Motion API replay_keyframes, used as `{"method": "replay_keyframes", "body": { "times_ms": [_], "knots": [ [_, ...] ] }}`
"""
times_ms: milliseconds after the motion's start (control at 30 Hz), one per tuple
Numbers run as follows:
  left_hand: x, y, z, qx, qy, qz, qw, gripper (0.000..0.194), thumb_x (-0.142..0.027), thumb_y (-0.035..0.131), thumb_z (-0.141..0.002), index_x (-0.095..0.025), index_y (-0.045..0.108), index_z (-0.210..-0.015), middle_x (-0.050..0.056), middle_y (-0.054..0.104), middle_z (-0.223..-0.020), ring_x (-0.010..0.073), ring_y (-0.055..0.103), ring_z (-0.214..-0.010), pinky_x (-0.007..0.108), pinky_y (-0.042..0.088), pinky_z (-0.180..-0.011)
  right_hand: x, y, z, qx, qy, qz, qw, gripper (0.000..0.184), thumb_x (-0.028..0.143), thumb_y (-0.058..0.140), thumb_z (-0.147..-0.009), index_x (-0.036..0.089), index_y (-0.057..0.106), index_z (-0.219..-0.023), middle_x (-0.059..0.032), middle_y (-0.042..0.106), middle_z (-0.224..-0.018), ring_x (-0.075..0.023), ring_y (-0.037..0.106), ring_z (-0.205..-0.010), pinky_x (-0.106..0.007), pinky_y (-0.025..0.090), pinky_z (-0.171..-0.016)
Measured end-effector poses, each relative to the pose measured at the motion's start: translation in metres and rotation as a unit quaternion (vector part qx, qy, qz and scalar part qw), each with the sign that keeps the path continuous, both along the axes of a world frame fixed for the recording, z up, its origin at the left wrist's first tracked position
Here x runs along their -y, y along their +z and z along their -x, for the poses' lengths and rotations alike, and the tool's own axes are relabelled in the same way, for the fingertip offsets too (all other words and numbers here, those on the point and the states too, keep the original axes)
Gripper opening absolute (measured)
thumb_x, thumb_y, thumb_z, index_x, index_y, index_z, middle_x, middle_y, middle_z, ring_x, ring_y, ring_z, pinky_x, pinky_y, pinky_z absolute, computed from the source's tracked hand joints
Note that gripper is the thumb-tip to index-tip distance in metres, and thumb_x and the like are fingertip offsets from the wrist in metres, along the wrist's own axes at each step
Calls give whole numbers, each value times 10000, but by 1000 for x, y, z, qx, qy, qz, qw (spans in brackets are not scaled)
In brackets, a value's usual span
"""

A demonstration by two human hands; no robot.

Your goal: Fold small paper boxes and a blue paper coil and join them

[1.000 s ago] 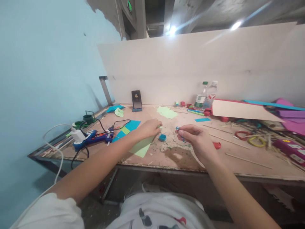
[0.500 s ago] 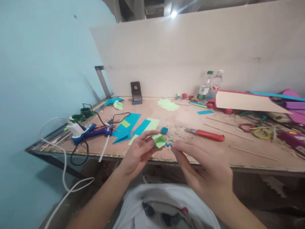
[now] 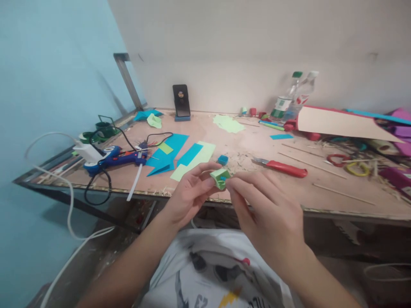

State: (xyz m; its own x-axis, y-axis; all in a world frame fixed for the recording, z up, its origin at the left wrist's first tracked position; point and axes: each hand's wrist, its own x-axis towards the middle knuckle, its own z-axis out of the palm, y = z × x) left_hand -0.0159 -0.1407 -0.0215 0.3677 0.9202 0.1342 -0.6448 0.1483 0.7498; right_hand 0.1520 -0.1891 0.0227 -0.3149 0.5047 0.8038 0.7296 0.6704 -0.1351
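Note:
My left hand (image 3: 194,188) pinches a small light-green folded paper box (image 3: 219,174), its open side facing right. The fingertips of my right hand (image 3: 260,194) are closed on a small blue paper strip (image 3: 223,178), whose end sits at the mouth of the green box. Just beyond the hands, a small blue paper box (image 3: 222,160) lies on the table. To the right of it is a red-handled utility knife (image 3: 282,167) with its blade pointing left.
Blue paper sheets (image 3: 173,147) and a blue glue gun (image 3: 122,159) with a white glue stick lie left. A phone (image 3: 181,101) stands at the back. Bottles (image 3: 282,102), thin sticks (image 3: 313,164), scissors (image 3: 337,160) and coloured paper crowd the right. The table's front edge is close.
My right hand has brought the blue strip left to the green box, so its end is now at the opening. The view has tilted downward.

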Motion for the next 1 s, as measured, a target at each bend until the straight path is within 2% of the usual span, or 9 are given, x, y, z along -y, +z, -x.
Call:
{"method": "replay_keyframes", "body": {
  "times_ms": [167, 267, 367, 733, 900, 1000],
  "knots": [
    [-2, -2, 1, -4, -2, -2, 1000, 265, -219, 880, -836, -191, 800, -1088, 51, 798, -1030, 152, 737, -935, 244, 600, -870, -3, 1, -2, -29, 23, 24, 999, 185, -29, 634, -944, 116, 747, -922, -130, 775, -962, -204, 644, -813, -330, 517, -741],
    [-2, -1, 2, -2, -16, 0, 1000, 254, -221, 862, -860, -184, 798, -1103, 52, 798, -1020, 148, 745, -921, 244, 615, -866, -4, 5, -5, -51, 58, 50, 996, 176, -15, 634, -955, 123, 736, -918, -122, 769, -950, -198, 665, -829, -329, 532, -758],
    [-2, -1, 3, 1, -33, 3, 999, 269, -245, 866, -863, -180, 793, -1113, 54, 801, -1010, 155, 758, -915, 262, 630, -878, -4, 11, -7, -52, 61, 51, 995, 169, 2, 638, -962, 137, 728, -916, -102, 768, -936, -189, 673, -837, -321, 536, -779],
    [-5, 4, 2, -15, -33, 11, 999, 343, -298, 932, -785, -167, 683, -981, -3, 754, -852, 147, 757, -750, 310, 674, -809, -4, 33, -14, 120, 25, 44, 992, 236, -17, 587, -939, 157, 741, -895, -84, 759, -966, -221, 626, -860, -349, 512, -742],
    [-6, 3, 4, -30, -37, 16, 999, 344, -313, 912, -807, -172, 676, -1015, 10, 769, -910, 156, 776, -735, 278, 662, -760, -11, 46, -16, 180, 64, 54, 980, 286, -1, 517, -955, 188, 714, -871, -89, 741, -992, -240, 621, -882, -381, 518, -745],
    [-8, 3, 6, -50, -52, 22, 997, 356, -356, 893, -827, -161, 693, -1048, 28, 774, -903, 159, 767, -705, 279, 659, -730, -18, 52, -18, 205, 107, 89, 969, 320, 26, 475, -979, 215, 713, -879, -79, 733, -1026, -241, 626, -910, -387, 519, -744]
  ]
}}
